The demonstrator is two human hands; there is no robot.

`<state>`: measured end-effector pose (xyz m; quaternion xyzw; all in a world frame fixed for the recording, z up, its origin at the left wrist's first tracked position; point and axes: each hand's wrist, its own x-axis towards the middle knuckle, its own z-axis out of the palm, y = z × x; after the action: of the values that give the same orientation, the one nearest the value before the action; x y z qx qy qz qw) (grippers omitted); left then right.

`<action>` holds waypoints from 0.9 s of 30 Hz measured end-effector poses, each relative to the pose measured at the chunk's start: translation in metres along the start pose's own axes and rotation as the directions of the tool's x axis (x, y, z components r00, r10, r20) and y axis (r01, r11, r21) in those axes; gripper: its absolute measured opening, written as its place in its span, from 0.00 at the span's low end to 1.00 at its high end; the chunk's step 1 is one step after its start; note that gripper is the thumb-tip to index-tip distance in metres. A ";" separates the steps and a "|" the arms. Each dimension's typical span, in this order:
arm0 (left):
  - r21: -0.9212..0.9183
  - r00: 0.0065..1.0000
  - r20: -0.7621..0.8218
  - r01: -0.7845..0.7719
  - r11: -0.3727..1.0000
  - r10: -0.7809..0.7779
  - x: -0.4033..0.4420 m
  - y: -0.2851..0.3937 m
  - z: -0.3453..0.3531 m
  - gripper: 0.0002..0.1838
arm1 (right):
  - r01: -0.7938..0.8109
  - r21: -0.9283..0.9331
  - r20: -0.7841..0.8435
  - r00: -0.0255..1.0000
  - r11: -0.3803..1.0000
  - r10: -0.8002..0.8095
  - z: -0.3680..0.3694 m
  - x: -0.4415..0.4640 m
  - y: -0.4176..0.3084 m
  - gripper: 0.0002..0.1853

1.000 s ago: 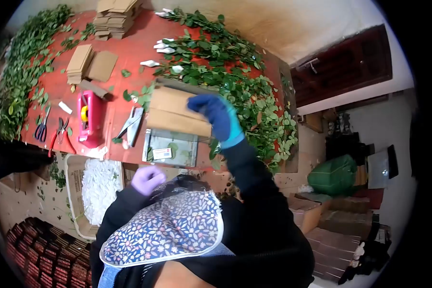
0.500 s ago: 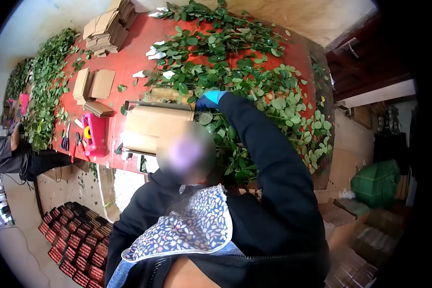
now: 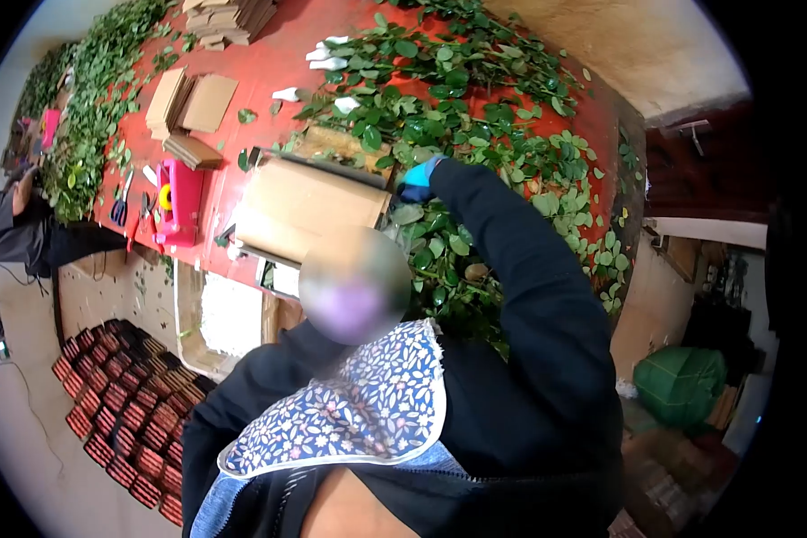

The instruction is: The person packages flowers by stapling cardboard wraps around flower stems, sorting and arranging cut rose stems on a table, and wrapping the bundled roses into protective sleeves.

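My right hand [image 3: 416, 182], in a blue and dark glove, is at the right end of a metal-edged frame [image 3: 327, 168] on the red table. Its fingers are too small and partly hidden to make out. A brown cardboard sheet [image 3: 309, 202] lies across the frame. Green leafy rose stems [image 3: 448, 242] spread beside and below that hand. My left arm [image 3: 251, 386] bends toward the frame, but a blurred round patch covers where it ends, so the left hand is hidden.
Leafy stems with white-wrapped ends [image 3: 327, 63] lie across the red table [image 3: 278, 63]. Folded cardboard pieces [image 3: 208, 103], a pink holder [image 3: 179, 202], red-handled pruners [image 3: 143, 220] and scissors [image 3: 121, 202] are at left. Another person's arm [image 3: 22, 193] is at far left.
The camera view has shifted and tilted, so the table appears higher and turned. My right glove stays by the frame's right end, and the cardboard sheet still lies on the frame.
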<state>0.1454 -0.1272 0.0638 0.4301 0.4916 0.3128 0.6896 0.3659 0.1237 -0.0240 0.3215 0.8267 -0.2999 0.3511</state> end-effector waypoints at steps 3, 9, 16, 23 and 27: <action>-0.052 0.986 0.044 0.165 0.985 -0.163 -0.001 0.027 0.008 0.13 | -0.124 0.103 -0.164 0.977 0.987 0.140 -0.017 -0.024 0.005 0.21; -0.234 0.989 -0.035 0.130 0.963 -0.143 -0.005 0.044 0.010 0.13 | 0.255 0.178 -0.817 0.577 0.950 -0.002 -0.042 -0.182 -0.075 0.13; -0.002 0.843 0.380 0.411 0.912 -0.380 0.125 0.100 -0.101 0.10 | 0.243 0.180 -0.686 0.725 0.953 -0.056 0.010 -0.057 -0.183 0.07; -0.083 0.931 0.292 0.253 0.964 -0.219 0.086 0.007 -0.147 0.10 | -0.045 0.017 -0.386 0.921 0.999 0.048 -0.011 -0.041 -0.193 0.20; -0.383 0.877 0.376 0.441 0.812 -0.299 0.075 -0.022 -0.164 0.10 | 0.005 0.040 -0.405 0.914 0.999 0.011 -0.031 -0.032 -0.198 0.21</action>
<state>0.0140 -0.0255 -0.0111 0.1925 0.3692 0.2090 0.8849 0.2242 0.0141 0.0718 0.3848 0.8749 -0.2427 0.1661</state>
